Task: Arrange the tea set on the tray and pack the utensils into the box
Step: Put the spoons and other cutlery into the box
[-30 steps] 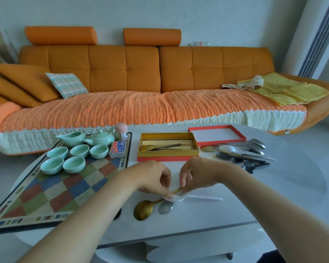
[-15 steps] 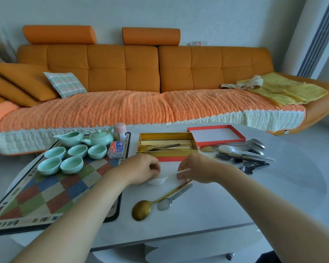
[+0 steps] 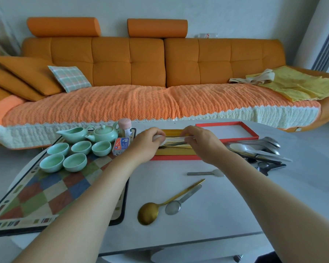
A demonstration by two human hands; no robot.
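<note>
White spoon (image 3: 176, 138) sits level just above the open gold box (image 3: 176, 152), and I have it held at both ends. My left hand (image 3: 150, 142) curls around the bowl end, and my right hand (image 3: 199, 141) pinches the handle end between thumb and fingers. Under the spoon I can see pale chopsticks and a darker utensil already lying in the box, though my hands hide most of the inside. The box's red lid (image 3: 228, 132) lies upturned just behind and to the right.

On the tabletop (image 3: 217, 215) closer to me, a gold spoon (image 3: 148, 215) and a small steel spoon (image 3: 173, 206) lie side by side, handles pointing away to the right. A short utensil with a pale tip (image 3: 205, 173) lies apart from them, nearer the box. A loose pile of spoons (image 3: 262, 149) rests to the right of the box.

To the left, the checkered tray (image 3: 46, 190) carries a celadon teapot (image 3: 104, 132), a matching pitcher (image 3: 74, 132) and five cups (image 3: 74, 161) grouped at its far end.
</note>
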